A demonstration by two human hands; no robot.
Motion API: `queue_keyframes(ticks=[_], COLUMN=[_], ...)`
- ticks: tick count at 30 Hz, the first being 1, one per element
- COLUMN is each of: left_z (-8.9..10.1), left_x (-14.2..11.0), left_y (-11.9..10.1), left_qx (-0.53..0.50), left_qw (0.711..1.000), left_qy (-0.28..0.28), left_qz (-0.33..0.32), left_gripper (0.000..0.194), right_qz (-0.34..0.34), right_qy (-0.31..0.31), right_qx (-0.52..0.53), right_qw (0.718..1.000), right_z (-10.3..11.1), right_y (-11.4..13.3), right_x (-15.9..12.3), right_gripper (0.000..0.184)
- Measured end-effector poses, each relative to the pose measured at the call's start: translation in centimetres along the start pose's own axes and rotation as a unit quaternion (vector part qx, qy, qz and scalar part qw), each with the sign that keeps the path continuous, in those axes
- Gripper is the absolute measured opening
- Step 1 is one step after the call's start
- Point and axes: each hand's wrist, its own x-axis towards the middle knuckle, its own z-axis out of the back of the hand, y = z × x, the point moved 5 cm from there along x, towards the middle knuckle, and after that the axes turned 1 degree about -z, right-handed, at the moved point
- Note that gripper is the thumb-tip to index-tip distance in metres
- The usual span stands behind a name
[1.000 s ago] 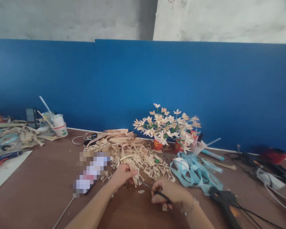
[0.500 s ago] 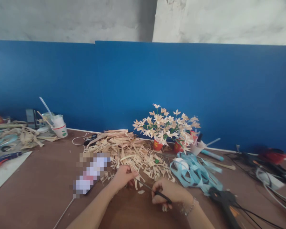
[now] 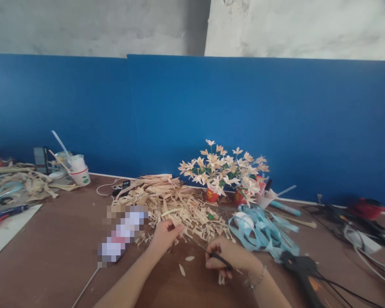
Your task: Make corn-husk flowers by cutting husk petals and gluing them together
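Observation:
My right hand (image 3: pixel 223 256) grips a pair of scissors (image 3: pixel 218 258) by the black handles. Their thin blades point left and away, toward my left fingertips. My left hand (image 3: pixel 165 234) pinches a pale strip of dried husk at the near edge of the husk pile (image 3: pixel 186 204); the fingers hide most of that strip. On the brown table just below the blades lie two cut, petal-shaped pieces, one oval piece (image 3: pixel 190 258) and one narrow piece (image 3: pixel 182 270). A few more scraps (image 3: pixel 222 279) sit under my right hand.
Husk flowers (image 3: pixel 224 167) stand in red cups behind the pile. Blue ribbon (image 3: pixel 263 233) and a black glue gun (image 3: pixel 303 273) lie to the right, with cables beyond. A phone with a blurred screen (image 3: pixel 123 235) rests left, and a white cup (image 3: pixel 81 175) stands farther back.
A narrow petal-shaped piece now lies on the table below my left hand. My left hand has shifted slightly left and up, and the scissors have come a little away from it.

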Motion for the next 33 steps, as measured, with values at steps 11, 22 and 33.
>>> queue_keyframes(ticks=[11,22,33], left_z=[1.2,-1.4,-1.6], left_x=[-1.2,-2.3,-2.5], left_y=[-0.6,0.4,0.3], left_qx=[-0.235,-0.317,-0.318], left_qw=[0.950,0.937,0.937], left_qy=[-0.199,-0.143,-0.147], left_qz=[-0.049,0.027,0.017], left_gripper=[0.032,0.032,0.032], right_qz=[0.064,0.143,0.164], right_qy=[0.017,-0.142,-0.179], right_qx=[0.081,0.191,0.193], right_qw=[0.995,0.961,0.951], right_z=[-3.5,-5.6,-5.9], right_y=[2.4,2.8,3.0], right_x=[0.7,3.8,4.0], right_gripper=[0.040,0.043,0.040])
